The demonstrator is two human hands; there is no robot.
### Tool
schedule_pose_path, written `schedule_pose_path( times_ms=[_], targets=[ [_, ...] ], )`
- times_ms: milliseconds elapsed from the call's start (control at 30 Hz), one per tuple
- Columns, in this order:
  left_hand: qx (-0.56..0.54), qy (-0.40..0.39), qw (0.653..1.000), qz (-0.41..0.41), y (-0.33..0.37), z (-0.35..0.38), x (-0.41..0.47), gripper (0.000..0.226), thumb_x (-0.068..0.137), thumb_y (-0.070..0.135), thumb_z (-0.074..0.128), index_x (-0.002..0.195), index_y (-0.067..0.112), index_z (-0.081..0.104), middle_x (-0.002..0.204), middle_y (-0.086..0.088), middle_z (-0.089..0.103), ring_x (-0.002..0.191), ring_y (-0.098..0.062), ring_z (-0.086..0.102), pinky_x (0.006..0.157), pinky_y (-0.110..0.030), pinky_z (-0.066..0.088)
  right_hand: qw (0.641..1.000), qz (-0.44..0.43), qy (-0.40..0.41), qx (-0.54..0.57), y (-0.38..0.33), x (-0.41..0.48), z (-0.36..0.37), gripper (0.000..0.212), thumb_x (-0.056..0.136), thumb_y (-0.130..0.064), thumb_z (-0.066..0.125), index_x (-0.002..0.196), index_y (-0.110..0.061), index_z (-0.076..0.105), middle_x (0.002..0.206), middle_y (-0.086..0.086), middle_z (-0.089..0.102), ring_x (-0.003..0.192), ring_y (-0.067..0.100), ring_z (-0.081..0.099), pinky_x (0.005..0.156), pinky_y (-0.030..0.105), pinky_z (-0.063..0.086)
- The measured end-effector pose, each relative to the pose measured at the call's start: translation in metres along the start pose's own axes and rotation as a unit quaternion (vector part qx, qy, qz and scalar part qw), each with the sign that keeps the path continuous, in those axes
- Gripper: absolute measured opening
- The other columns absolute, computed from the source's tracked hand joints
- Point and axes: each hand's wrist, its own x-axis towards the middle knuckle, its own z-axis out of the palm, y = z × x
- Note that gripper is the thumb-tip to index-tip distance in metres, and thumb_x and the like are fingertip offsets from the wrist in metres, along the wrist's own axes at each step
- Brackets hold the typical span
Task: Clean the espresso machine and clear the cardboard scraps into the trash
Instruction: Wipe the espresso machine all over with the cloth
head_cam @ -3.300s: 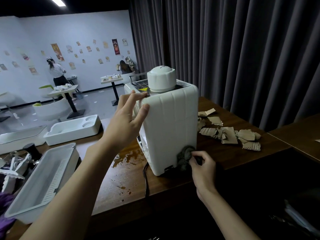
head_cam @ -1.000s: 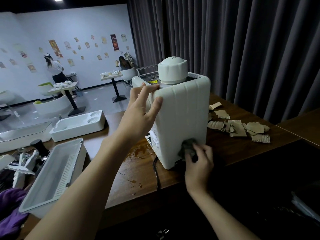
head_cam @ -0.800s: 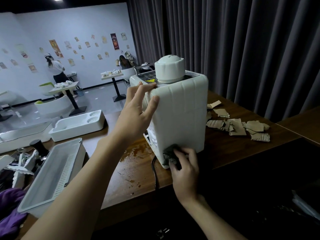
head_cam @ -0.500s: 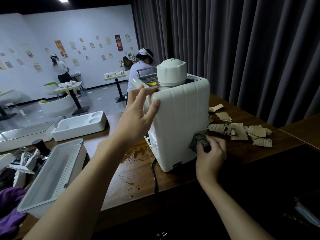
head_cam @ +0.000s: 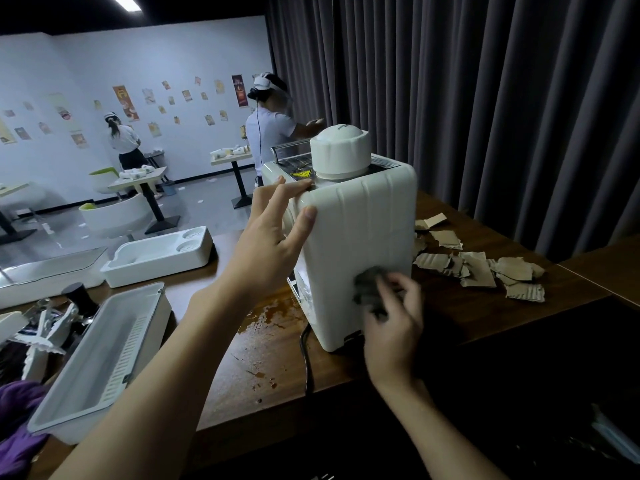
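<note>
Sliding leftward since a moment ago, the right hand [head_cam: 391, 317] now rubs its crumpled dark cloth [head_cam: 369, 284] on the lower middle of the near panel of the espresso machine [head_cam: 360, 237], no longer at the right edge. This machine stands upright on the wooden bench [head_cam: 263, 358], close to its near edge. Its shell is glossy white plastic, ribbed and round-cornered, with a domed cap on top. It looks stiff, fairly heavy and slippery, so the top corners seem the surest hold. The left hand [head_cam: 273, 244] braces there, fingers [head_cam: 277, 195] nearly straight over the top left corner, thumb flat on the panel. The right fingers curl round the cloth. Torn corrugated cardboard scraps [head_cam: 481, 268] lie to the right, and a brown spill [head_cam: 270, 313] to the left.
</note>
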Motion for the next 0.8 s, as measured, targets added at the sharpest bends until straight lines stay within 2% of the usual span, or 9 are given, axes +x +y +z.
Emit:
schedule_pose_path(
  times_ms=[100,167,233,367,433,500,600,733,800],
  targets=[
    [0.001,-0.004,1.000,-0.007,0.001,-0.001,0.000,0.042,0.092,0.062,0.037,0.131,0.048,0.042,0.132,0.010,0.032,0.136,-0.021,0.037,0.110,-0.043,0.042,0.995,0.053,0.080,0.031,-0.003,0.030,-0.006,0.048,0.074,0.007,0.076,0.119,-0.001,0.065,0.122,0.013,0.054,0.117,0.025,0.054,0.093,0.039,0.054],
    [0.001,-0.004,1.000,-0.006,0.001,-0.001,0.001,0.040,0.092,0.063,0.037,0.130,0.051,0.041,0.131,0.011,0.032,0.138,-0.022,0.036,0.111,-0.045,0.041,0.993,0.074,0.089,0.038,-0.010,0.034,-0.005,0.046,0.076,0.003,0.076,0.120,-0.001,0.065,0.122,0.011,0.054,0.117,0.023,0.053,0.094,0.036,0.054],
    [-0.001,-0.001,1.000,-0.006,0.001,-0.001,0.000,0.038,0.093,0.062,0.037,0.130,0.052,0.041,0.130,0.011,0.032,0.140,-0.023,0.034,0.111,-0.048,0.040,0.995,0.061,0.067,0.038,-0.023,0.021,0.000,0.049,0.074,0.004,0.077,0.121,-0.003,0.065,0.123,0.010,0.053,0.118,0.023,0.052,0.095,0.036,0.053],
    [-0.006,0.007,1.000,-0.004,0.002,-0.001,0.000,0.040,0.093,0.061,0.038,0.131,0.048,0.043,0.128,0.009,0.034,0.139,-0.022,0.035,0.111,-0.049,0.040,0.997,-0.062,-0.038,0.033,-0.044,-0.016,0.012,0.060,0.064,0.008,0.080,0.121,-0.005,0.066,0.123,0.007,0.049,0.117,0.020,0.050,0.100,0.034,0.048],
    [0.000,0.003,1.000,-0.001,0.002,-0.003,-0.001,0.041,0.093,0.061,0.038,0.131,0.049,0.042,0.128,0.010,0.034,0.137,-0.021,0.037,0.110,-0.049,0.041,0.994,-0.083,-0.054,0.050,-0.044,-0.014,0.009,0.059,0.064,0.009,0.081,0.119,-0.005,0.067,0.122,0.004,0.050,0.117,0.020,0.052,0.098,0.035,0.049],
    [0.002,0.001,1.000,-0.002,0.001,-0.004,-0.001,0.040,0.093,0.061,0.038,0.131,0.049,0.042,0.127,0.010,0.034,0.133,-0.019,0.040,0.109,-0.047,0.042,0.996,-0.064,-0.038,0.054,-0.040,-0.001,0.004,0.055,0.065,0.009,0.080,0.117,-0.004,0.068,0.120,0.007,0.053,0.114,0.020,0.053,0.097,0.036,0.050],
    [0.005,0.001,1.000,-0.004,0.001,-0.003,-0.001,0.037,0.094,0.060,0.039,0.130,0.051,0.041,0.128,0.011,0.034,0.132,-0.017,0.040,0.108,-0.045,0.043,0.996,0.016,0.052,0.071,-0.036,0.032,-0.005,0.047,0.070,0.006,0.079,0.115,-0.001,0.068,0.115,0.011,0.057,0.110,0.024,0.056,0.096,0.034,0.050],
    [0.009,0.000,1.000,-0.011,0.002,-0.001,0.001,0.037,0.093,0.061,0.038,0.129,0.052,0.041,0.129,0.014,0.032,0.140,-0.020,0.035,0.110,-0.046,0.041,0.994,0.044,0.051,0.089,-0.043,0.035,-0.005,0.052,0.081,-0.032,0.075,0.121,-0.001,0.064,0.122,0.008,0.051,0.118,0.019,0.050,0.097,0.024,0.050],
    [0.004,0.003,1.000,-0.012,0.002,-0.001,0.000,0.038,0.093,0.061,0.038,0.129,0.051,0.041,0.131,0.012,0.032,0.141,-0.022,0.035,0.110,-0.048,0.041,0.993,0.039,0.028,0.109,-0.052,0.020,0.002,0.060,0.089,-0.051,0.057,0.125,-0.003,0.063,0.127,0.004,0.047,0.122,0.018,0.047,0.090,0.034,0.055]
  ],
)
